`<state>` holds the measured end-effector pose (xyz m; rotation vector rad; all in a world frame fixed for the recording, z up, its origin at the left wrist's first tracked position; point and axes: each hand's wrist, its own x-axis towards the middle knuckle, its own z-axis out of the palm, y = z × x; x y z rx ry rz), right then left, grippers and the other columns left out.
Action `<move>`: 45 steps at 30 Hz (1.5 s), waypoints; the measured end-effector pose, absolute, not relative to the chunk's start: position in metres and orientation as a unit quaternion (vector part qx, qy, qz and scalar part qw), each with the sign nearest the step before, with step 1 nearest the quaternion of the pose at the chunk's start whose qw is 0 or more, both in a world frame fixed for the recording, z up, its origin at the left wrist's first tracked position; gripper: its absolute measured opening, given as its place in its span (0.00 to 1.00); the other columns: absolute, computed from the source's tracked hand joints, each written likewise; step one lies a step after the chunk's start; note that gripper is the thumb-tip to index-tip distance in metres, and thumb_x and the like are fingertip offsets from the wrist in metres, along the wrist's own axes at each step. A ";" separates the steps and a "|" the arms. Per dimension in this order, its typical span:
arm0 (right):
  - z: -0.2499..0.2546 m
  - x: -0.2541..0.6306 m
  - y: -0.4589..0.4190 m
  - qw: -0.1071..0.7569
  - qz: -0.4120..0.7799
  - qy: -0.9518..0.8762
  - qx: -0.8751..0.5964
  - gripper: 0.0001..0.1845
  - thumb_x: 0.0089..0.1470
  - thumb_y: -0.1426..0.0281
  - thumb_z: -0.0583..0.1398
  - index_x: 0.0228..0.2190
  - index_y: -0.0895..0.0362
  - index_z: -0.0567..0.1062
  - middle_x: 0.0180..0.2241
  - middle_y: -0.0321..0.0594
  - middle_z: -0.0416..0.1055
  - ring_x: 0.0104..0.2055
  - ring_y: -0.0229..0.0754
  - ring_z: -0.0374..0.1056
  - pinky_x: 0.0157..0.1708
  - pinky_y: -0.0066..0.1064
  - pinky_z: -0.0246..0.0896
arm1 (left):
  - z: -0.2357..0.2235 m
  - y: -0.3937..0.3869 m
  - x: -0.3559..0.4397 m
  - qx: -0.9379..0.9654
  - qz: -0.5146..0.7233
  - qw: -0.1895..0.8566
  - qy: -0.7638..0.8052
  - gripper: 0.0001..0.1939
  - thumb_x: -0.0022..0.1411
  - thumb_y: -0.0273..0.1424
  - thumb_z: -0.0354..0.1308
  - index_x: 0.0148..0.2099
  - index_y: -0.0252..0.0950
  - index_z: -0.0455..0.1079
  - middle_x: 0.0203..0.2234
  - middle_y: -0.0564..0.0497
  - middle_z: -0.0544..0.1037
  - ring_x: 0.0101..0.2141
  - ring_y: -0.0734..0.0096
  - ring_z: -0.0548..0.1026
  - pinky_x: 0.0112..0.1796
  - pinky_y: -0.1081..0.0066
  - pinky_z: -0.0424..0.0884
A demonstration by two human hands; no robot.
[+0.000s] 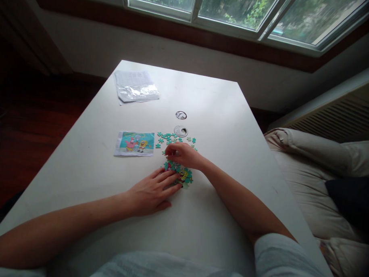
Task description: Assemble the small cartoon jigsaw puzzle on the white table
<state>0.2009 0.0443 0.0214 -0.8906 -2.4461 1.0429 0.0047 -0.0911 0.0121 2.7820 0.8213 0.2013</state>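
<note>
A partly joined jigsaw puzzle (186,175) with cartoon figures on green lies on the white table. My left hand (154,190) rests flat over its left part, fingers stretched out and hiding some of it. Just above the puzzle, my right hand (184,154) is closed, with thumb and fingers curled together; whatever they pinch is hidden. Loose green jigsaw pieces (169,136) are scattered beyond the right hand. Left of them lies a picture sheet (137,145) showing a pink and a yellow cartoon figure.
The white table (92,167) carries papers in a clear plastic sleeve (136,86) at its far left. Two round stickers or discs, one farther (181,115) and one nearer disc (180,131), lie beyond the pieces. A cushioned beige seat (295,178) stands at the right.
</note>
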 end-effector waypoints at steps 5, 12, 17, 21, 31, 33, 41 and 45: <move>0.016 0.199 0.042 0.190 0.368 -0.859 -0.302 0.08 0.55 0.75 0.63 0.37 0.56 0.81 0.31 0.37 0.74 0.34 0.37 0.67 0.37 0.27 0.59 | 0.011 -0.091 0.005 0.952 0.062 0.118 0.277 0.30 0.72 0.43 0.52 0.70 0.36 0.57 0.69 0.39 0.59 0.68 0.47 0.57 0.67 0.47 0.50; 0.010 0.197 0.042 0.196 0.339 -0.877 -0.280 0.05 0.57 0.75 0.63 0.34 0.56 0.80 0.31 0.37 0.76 0.35 0.38 0.67 0.40 0.29 0.59 | 0.012 -0.091 0.006 0.951 0.064 0.118 0.279 0.30 0.71 0.43 0.53 0.70 0.36 0.58 0.69 0.39 0.59 0.67 0.47 0.57 0.66 0.47 0.51; 0.011 0.198 0.043 0.190 0.344 -0.877 -0.279 0.04 0.56 0.75 0.62 0.33 0.57 0.78 0.30 0.36 0.75 0.32 0.37 0.65 0.37 0.28 0.57 | 0.011 -0.091 0.005 0.951 0.068 0.117 0.279 0.30 0.71 0.43 0.53 0.70 0.36 0.58 0.69 0.39 0.59 0.67 0.47 0.57 0.66 0.47 0.51; 0.013 0.199 0.045 0.189 0.328 -0.882 -0.283 0.03 0.54 0.76 0.63 0.33 0.57 0.78 0.29 0.36 0.74 0.34 0.38 0.65 0.38 0.28 0.57 | 0.010 -0.091 0.005 0.950 0.068 0.115 0.280 0.30 0.72 0.43 0.52 0.70 0.37 0.58 0.69 0.39 0.59 0.68 0.47 0.57 0.66 0.47 0.51; 0.013 0.202 0.048 0.209 0.365 -0.855 -0.305 0.03 0.54 0.76 0.63 0.32 0.58 0.78 0.29 0.35 0.72 0.33 0.36 0.65 0.36 0.27 0.58 | 0.012 -0.091 0.005 0.951 0.069 0.112 0.280 0.30 0.72 0.43 0.52 0.70 0.37 0.58 0.69 0.39 0.59 0.68 0.49 0.56 0.67 0.49 0.49; 0.012 0.204 0.051 0.229 0.371 -0.841 -0.320 0.03 0.53 0.76 0.62 0.32 0.58 0.78 0.30 0.36 0.73 0.34 0.36 0.66 0.36 0.27 0.58 | 0.012 -0.092 0.005 0.951 0.068 0.112 0.280 0.29 0.72 0.43 0.51 0.70 0.37 0.57 0.69 0.39 0.58 0.68 0.49 0.56 0.67 0.49 0.49; 0.011 0.209 0.057 0.240 0.375 -0.829 -0.338 0.04 0.54 0.73 0.62 0.33 0.58 0.79 0.31 0.37 0.74 0.33 0.37 0.67 0.36 0.27 0.60 | 0.011 -0.092 0.005 0.950 0.068 0.114 0.283 0.30 0.72 0.43 0.52 0.70 0.37 0.57 0.69 0.40 0.58 0.68 0.49 0.56 0.66 0.49 0.51; 0.013 0.209 0.055 0.205 0.420 -0.830 -0.305 0.05 0.55 0.73 0.62 0.34 0.59 0.79 0.30 0.37 0.75 0.32 0.36 0.67 0.35 0.26 0.60 | 0.012 -0.092 0.005 0.950 0.067 0.115 0.284 0.30 0.72 0.42 0.52 0.70 0.37 0.57 0.70 0.39 0.58 0.68 0.48 0.56 0.66 0.49 0.50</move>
